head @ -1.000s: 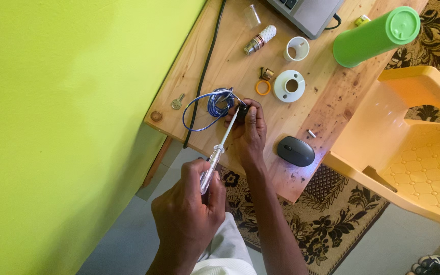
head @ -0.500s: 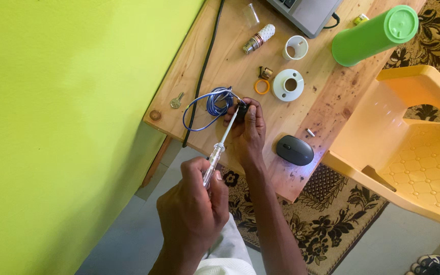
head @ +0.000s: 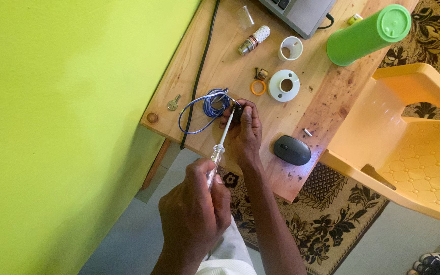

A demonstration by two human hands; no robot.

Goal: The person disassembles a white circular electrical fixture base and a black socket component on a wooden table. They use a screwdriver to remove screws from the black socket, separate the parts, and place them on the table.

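Screwdriver point(head: 219, 148) gripped in your left hand point(head: 193, 214), tip at small black part point(head: 237, 110) pinched by your right hand point(head: 244, 130), blue wire point(head: 207, 107) beside it.

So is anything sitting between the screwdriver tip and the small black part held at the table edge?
Nothing visible does. The screwdriver, gripped by the left hand, runs straight up to the small black part pinched in the right hand. The coiled blue wire lies just beside it, left of the tip.
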